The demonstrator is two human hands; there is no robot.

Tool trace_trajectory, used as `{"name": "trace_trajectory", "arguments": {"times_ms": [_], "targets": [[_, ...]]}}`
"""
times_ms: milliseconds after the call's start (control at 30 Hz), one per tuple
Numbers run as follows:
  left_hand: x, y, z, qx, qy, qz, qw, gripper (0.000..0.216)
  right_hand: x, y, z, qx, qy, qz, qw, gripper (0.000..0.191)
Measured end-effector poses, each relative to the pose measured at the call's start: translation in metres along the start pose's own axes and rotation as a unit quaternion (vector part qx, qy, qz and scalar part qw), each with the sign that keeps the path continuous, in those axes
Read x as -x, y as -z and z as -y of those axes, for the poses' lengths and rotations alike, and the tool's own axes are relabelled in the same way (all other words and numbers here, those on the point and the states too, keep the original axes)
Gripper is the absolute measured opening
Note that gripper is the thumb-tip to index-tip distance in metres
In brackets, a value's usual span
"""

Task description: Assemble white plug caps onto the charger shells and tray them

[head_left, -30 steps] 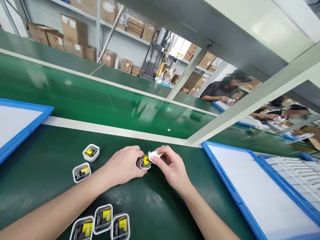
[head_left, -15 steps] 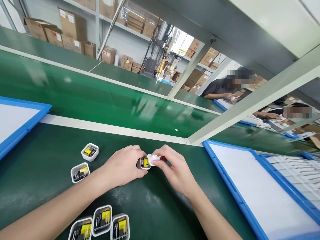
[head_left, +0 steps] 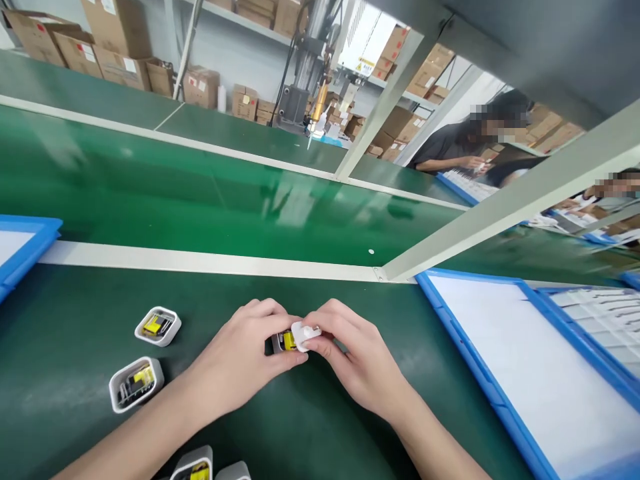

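Note:
My left hand (head_left: 240, 357) is closed round a small white charger shell (head_left: 283, 341) with a yellow part showing inside. My right hand (head_left: 357, 357) pinches a white plug cap (head_left: 303, 333) and holds it against the open end of that shell. Both hands rest on the dark green mat near the middle of the bench. Two more open shells lie to the left, one (head_left: 157, 326) farther and one (head_left: 136, 384) nearer. Others (head_left: 193, 467) show at the bottom edge.
A blue-rimmed white tray (head_left: 505, 360) sits to the right, another blue tray (head_left: 23, 250) at the far left. A green conveyor belt (head_left: 200, 193) runs behind a white rail. A slanted metal post (head_left: 500, 207) rises on the right. Other people work beyond it; cardboard boxes fill shelves behind.
My right hand has brought the white cap down onto the shell in my left hand. The view has tilted down and shifted, so the loose shells appear lower and farther left.

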State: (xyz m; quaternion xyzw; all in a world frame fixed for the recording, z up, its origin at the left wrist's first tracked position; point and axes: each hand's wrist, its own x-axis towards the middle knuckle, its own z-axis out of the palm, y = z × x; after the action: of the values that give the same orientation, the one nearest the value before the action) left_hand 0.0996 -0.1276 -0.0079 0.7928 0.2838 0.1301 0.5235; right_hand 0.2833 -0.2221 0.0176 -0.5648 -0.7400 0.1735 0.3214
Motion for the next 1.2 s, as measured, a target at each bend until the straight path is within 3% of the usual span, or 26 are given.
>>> {"name": "trace_trajectory", "arguments": {"times_ms": [367, 500, 567, 700, 1000, 1100, 1200], "targets": [[-0.004, 0.007, 0.002, 0.052, 0.025, 0.050, 0.997, 0.032, 0.002, -0.001, -0.014, -0.012, 0.042, -0.008, 0.999, 0.028], [-0.005, 0.005, 0.006, 0.059, 0.026, 0.043, 0.997, 0.027, 0.004, -0.001, -0.013, 0.009, 0.044, 0.006, 0.999, 0.042], [-0.006, 0.004, 0.008, 0.060, 0.027, 0.039, 0.997, 0.025, 0.005, -0.001, -0.014, 0.015, 0.037, 0.015, 0.999, 0.040], [-0.007, 0.004, 0.007, 0.050, 0.025, 0.035, 0.998, 0.026, 0.006, -0.003, -0.013, 0.023, 0.027, 0.021, 0.999, 0.019], [-0.006, 0.000, 0.007, 0.027, 0.025, 0.017, 0.999, 0.031, 0.003, -0.015, -0.007, -0.060, -0.073, -0.048, 0.994, 0.037], [-0.007, -0.001, 0.008, 0.028, 0.018, 0.000, 0.999, 0.031, 0.002, -0.017, -0.006, -0.057, -0.062, -0.037, 0.996, 0.029], [-0.007, -0.002, 0.007, 0.026, 0.014, -0.015, 0.999, 0.031, 0.005, -0.018, -0.005, -0.050, -0.043, -0.038, 0.997, 0.035]]}}
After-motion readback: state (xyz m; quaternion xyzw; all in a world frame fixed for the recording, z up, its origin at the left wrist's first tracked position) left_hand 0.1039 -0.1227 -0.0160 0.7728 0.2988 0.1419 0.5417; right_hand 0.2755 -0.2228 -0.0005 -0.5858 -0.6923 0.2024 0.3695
